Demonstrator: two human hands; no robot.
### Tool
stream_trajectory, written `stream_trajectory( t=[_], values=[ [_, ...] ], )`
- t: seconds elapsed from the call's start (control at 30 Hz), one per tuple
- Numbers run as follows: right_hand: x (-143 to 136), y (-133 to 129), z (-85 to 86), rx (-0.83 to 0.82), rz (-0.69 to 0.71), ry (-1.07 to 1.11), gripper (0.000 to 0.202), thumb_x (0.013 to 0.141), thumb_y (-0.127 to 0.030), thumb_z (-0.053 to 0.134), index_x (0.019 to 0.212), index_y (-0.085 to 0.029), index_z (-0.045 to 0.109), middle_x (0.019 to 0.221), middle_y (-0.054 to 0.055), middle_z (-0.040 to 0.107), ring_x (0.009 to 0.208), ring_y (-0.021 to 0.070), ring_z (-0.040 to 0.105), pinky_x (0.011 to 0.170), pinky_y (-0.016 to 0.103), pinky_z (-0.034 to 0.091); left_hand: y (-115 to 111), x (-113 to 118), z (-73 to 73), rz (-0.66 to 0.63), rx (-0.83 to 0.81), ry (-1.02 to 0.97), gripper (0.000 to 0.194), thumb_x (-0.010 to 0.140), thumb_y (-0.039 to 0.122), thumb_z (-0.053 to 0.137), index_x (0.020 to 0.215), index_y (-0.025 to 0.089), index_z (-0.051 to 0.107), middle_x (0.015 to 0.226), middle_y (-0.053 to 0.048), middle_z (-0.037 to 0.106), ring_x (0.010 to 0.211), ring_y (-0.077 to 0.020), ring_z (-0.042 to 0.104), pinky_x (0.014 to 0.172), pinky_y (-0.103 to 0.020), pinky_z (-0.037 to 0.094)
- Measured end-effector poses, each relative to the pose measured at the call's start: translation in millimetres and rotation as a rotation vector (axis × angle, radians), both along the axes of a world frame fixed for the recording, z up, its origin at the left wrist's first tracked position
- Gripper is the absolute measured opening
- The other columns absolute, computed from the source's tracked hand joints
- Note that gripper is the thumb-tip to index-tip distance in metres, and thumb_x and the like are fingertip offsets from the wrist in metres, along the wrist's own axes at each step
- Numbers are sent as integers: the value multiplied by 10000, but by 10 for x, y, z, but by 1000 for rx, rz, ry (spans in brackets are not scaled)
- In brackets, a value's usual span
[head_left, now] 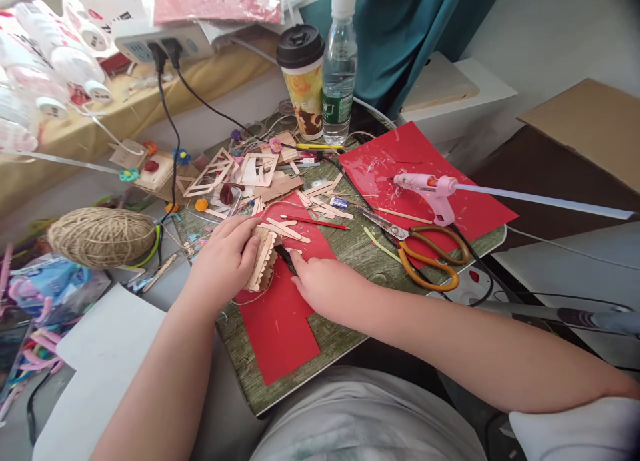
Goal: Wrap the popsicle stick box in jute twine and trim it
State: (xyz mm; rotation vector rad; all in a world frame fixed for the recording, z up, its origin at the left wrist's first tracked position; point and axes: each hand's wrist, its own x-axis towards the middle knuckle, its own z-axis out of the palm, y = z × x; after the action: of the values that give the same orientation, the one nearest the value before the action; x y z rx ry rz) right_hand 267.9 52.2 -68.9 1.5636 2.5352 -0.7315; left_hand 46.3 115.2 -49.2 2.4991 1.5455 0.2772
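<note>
My left hand (233,251) is closed round a small craft-stick model (263,259), a cardboard-brown piece with rows of rounded wooden stick ends along its edge. Against that model's right side, my right hand (320,281) grips a slim black tool (285,255); its tip is hidden, so I cannot tell its exact kind. Both hands are over a red sheet (285,341) on the wood-patterned table (240,374). Just beyond them lie loose craft sticks (287,229) and a red pencil (320,222).
To the right are orange-handled scissors (425,251) and a pink glue gun (430,191) on another red sheet (380,154). A lidded paper cup (303,81) and water bottle (340,74) stand behind. Left is a twine ball (103,237); black cords (167,114) hang from a power strip (135,46).
</note>
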Motion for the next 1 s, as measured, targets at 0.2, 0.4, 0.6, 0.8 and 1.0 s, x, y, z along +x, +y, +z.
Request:
stream_trajectory(
  t=[0.2,0.4,0.6,0.8,1.0],
  values=[
    [-53,43,39,-30,-10,-28,607,1119,-312,382,1661,-50,303,1089,216,777,897,317,776,733,369,595,-2,-18,13,-32,-13,-14,468,1105,401,350,1433,206,622,1457,-127,643,1401,-301,550,1219,-490,423],
    [-61,64,68,-51,-28,4,608,1130,-343,376,1669,-69,304,1093,219,781,922,320,783,732,363,597,8,-18,6,-10,-9,-10,481,1103,400,347,1444,192,615,1476,-129,639,1416,-306,538,1240,-497,403],
    [-60,70,89,-56,-13,4,589,1137,-336,355,1649,-47,334,1064,211,789,907,329,783,733,383,599,-4,-17,20,-33,-12,-10,474,1108,401,343,1432,190,617,1451,-132,645,1399,-300,553,1227,-483,418],
    [-61,33,52,4,18,-18,616,1129,-340,371,1656,-25,318,1064,219,784,856,319,785,703,383,606,8,-18,18,-27,-14,-19,476,1108,403,350,1432,187,624,1465,-137,641,1405,-308,550,1235,-506,410],
    [-112,49,73,-25,16,-47,646,1127,-335,363,1664,14,281,1102,253,775,890,335,789,689,399,623,4,-28,-4,-50,-14,-20,469,1104,401,366,1436,193,626,1464,-124,644,1410,-300,550,1239,-479,406]
  ],
)
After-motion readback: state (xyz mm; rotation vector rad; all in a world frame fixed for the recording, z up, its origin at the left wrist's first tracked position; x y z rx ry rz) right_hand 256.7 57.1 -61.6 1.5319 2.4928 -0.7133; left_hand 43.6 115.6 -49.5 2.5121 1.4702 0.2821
